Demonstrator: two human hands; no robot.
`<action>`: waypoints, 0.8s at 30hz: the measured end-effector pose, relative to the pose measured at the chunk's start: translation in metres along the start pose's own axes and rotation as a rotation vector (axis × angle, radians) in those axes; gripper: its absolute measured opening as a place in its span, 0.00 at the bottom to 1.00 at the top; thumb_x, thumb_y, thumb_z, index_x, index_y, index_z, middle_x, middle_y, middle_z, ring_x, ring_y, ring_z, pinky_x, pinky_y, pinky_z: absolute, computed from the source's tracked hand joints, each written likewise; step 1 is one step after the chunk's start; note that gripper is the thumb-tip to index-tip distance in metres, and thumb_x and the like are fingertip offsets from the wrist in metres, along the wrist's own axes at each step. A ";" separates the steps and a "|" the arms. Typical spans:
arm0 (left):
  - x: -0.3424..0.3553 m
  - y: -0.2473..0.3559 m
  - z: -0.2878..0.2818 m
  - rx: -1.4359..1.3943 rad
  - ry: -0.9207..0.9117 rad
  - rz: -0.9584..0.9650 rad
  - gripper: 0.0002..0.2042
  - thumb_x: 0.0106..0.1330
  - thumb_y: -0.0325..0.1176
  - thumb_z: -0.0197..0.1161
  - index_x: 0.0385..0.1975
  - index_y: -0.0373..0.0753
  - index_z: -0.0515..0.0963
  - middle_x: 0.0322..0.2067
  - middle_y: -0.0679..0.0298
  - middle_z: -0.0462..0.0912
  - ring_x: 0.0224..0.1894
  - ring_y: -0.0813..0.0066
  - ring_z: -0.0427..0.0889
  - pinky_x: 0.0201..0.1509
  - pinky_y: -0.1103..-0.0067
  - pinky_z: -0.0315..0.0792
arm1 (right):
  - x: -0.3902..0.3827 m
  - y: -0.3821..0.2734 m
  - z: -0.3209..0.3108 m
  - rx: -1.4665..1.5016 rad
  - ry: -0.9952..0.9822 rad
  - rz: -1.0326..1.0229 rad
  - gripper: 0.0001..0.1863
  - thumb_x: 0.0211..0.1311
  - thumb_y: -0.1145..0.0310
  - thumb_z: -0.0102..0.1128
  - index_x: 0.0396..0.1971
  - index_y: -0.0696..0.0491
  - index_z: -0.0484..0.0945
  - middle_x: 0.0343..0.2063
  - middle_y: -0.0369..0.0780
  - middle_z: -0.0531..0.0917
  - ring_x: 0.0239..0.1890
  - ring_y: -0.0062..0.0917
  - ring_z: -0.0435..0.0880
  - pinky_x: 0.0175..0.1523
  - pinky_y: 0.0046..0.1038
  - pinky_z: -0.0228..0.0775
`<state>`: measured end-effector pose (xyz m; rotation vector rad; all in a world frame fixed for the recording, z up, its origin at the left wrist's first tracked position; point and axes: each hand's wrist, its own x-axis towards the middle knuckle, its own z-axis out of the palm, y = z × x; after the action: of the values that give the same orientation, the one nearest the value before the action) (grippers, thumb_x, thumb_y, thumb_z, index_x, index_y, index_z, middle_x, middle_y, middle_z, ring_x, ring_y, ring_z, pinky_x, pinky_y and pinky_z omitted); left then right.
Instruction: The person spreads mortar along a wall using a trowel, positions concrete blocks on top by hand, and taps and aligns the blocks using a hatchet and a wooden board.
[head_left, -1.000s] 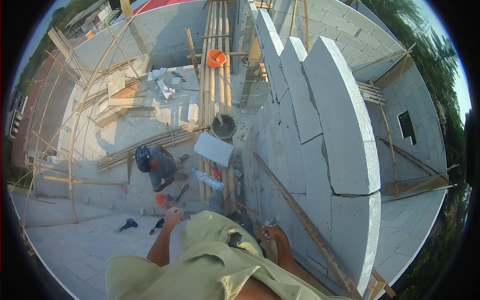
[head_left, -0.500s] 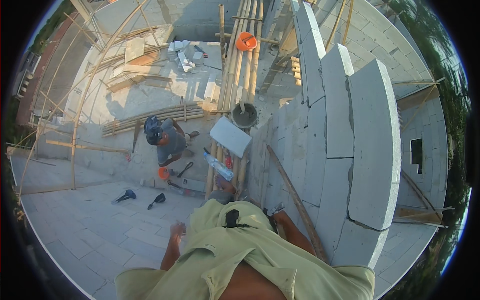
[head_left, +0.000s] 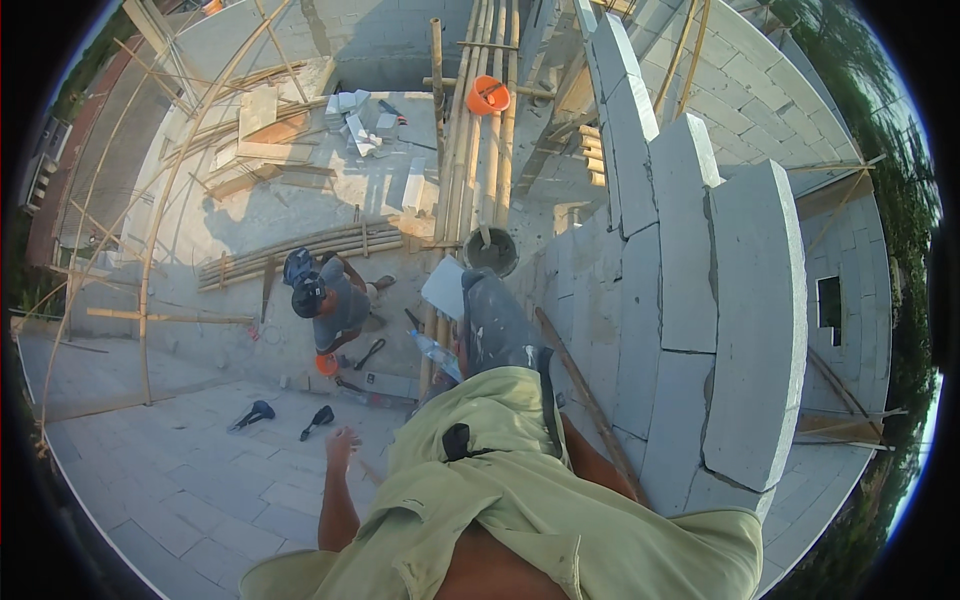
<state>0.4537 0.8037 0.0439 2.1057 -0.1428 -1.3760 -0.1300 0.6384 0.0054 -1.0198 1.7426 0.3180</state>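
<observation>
My left hand (head_left: 343, 445) hangs loosely open beside the pale green shirt, with nothing visible in it. Nearest to it, two dark-headed tools (head_left: 317, 421) lie on the pale block surface. My right forearm (head_left: 597, 458) shows beside the block wall (head_left: 748, 330), but the shirt and body hide the right hand. My spattered dark trouser leg (head_left: 497, 322) reaches forward over the bamboo poles. It partly covers a white block (head_left: 445, 287). Left of the leg lies a clear plastic bottle (head_left: 436, 354). Beyond it stands a dark bucket (head_left: 490, 251) of grey mix with a handle sticking up.
A co-worker (head_left: 340, 297) crouches below at left near a small orange bucket (head_left: 327, 364). Ahead, another orange bucket (head_left: 487, 96) sits on the bamboo poles (head_left: 470, 150). A wooden pole (head_left: 590, 405) leans along the wall at right. Boards and broken blocks lie farther off.
My leg has swung forward over the poles, covering part of the white block. The left hand has moved slightly forward and left. The right hand, partly visible before, is now hidden. The co-worker has shifted slightly.
</observation>
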 end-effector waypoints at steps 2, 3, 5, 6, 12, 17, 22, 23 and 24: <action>0.005 0.009 -0.002 -0.081 0.002 -0.061 0.13 0.71 0.39 0.61 0.47 0.37 0.79 0.38 0.57 0.85 0.34 0.66 0.87 0.33 0.70 0.77 | -0.012 -0.020 -0.011 0.048 -0.025 0.037 0.16 0.54 0.66 0.74 0.36 0.63 0.86 0.34 0.47 0.89 0.32 0.35 0.88 0.40 0.40 0.81; 0.006 0.006 -0.006 -0.091 0.017 -0.063 0.13 0.71 0.39 0.61 0.47 0.37 0.79 0.38 0.57 0.85 0.34 0.66 0.87 0.33 0.70 0.77 | -0.014 -0.034 -0.014 0.049 -0.049 0.043 0.16 0.54 0.65 0.74 0.36 0.62 0.86 0.35 0.47 0.89 0.33 0.34 0.88 0.40 0.40 0.81; 0.026 0.019 -0.004 -0.101 0.007 -0.137 0.13 0.72 0.38 0.60 0.47 0.37 0.78 0.40 0.56 0.84 0.36 0.63 0.87 0.36 0.64 0.79 | -0.022 -0.047 -0.023 0.093 -0.060 0.072 0.16 0.54 0.64 0.74 0.37 0.62 0.87 0.35 0.47 0.89 0.33 0.34 0.88 0.41 0.39 0.80; 0.037 0.023 -0.004 -0.099 0.003 -0.130 0.13 0.72 0.38 0.60 0.47 0.37 0.78 0.40 0.56 0.84 0.36 0.63 0.87 0.36 0.64 0.79 | -0.020 -0.054 -0.026 0.102 -0.069 0.083 0.16 0.54 0.64 0.74 0.37 0.62 0.87 0.35 0.47 0.89 0.33 0.34 0.88 0.41 0.39 0.80; 0.144 0.086 -0.012 -0.122 -0.145 -0.041 0.12 0.70 0.36 0.62 0.46 0.36 0.79 0.38 0.56 0.84 0.33 0.64 0.85 0.35 0.64 0.80 | 0.034 -0.099 -0.040 0.145 -0.150 0.128 0.18 0.54 0.61 0.74 0.37 0.61 0.87 0.36 0.47 0.89 0.35 0.34 0.88 0.44 0.38 0.80; 0.193 0.310 0.069 0.231 0.004 0.166 0.12 0.69 0.35 0.62 0.43 0.32 0.82 0.30 0.61 0.84 0.26 0.73 0.84 0.27 0.79 0.75 | 0.114 -0.160 -0.084 0.182 -0.182 0.182 0.19 0.55 0.59 0.74 0.38 0.60 0.88 0.37 0.47 0.90 0.36 0.34 0.89 0.46 0.37 0.79; 0.276 0.581 0.181 0.323 -0.047 0.411 0.14 0.69 0.34 0.63 0.48 0.31 0.82 0.33 0.60 0.86 0.30 0.77 0.84 0.30 0.81 0.75 | 0.262 -0.300 -0.186 0.346 -0.181 0.297 0.22 0.56 0.54 0.73 0.38 0.58 0.89 0.37 0.47 0.90 0.38 0.34 0.89 0.48 0.38 0.79; 0.292 0.617 0.191 0.335 -0.048 0.443 0.14 0.70 0.35 0.62 0.48 0.33 0.82 0.34 0.61 0.86 0.31 0.77 0.85 0.30 0.80 0.76 | 0.283 -0.336 -0.208 0.243 -0.137 0.207 0.18 0.55 0.60 0.73 0.36 0.62 0.87 0.36 0.49 0.89 0.37 0.36 0.89 0.45 0.38 0.80; 0.308 0.650 0.201 0.345 -0.051 0.473 0.13 0.71 0.35 0.62 0.49 0.34 0.83 0.35 0.63 0.86 0.33 0.76 0.87 0.30 0.79 0.76 | 0.298 -0.368 -0.226 0.138 -0.093 0.117 0.16 0.55 0.67 0.74 0.35 0.66 0.86 0.35 0.51 0.89 0.36 0.38 0.90 0.43 0.39 0.82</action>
<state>0.5712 0.0683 0.0972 2.1159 -0.8939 -1.1734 -0.0247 0.1295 -0.0676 -0.7943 1.7185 0.3090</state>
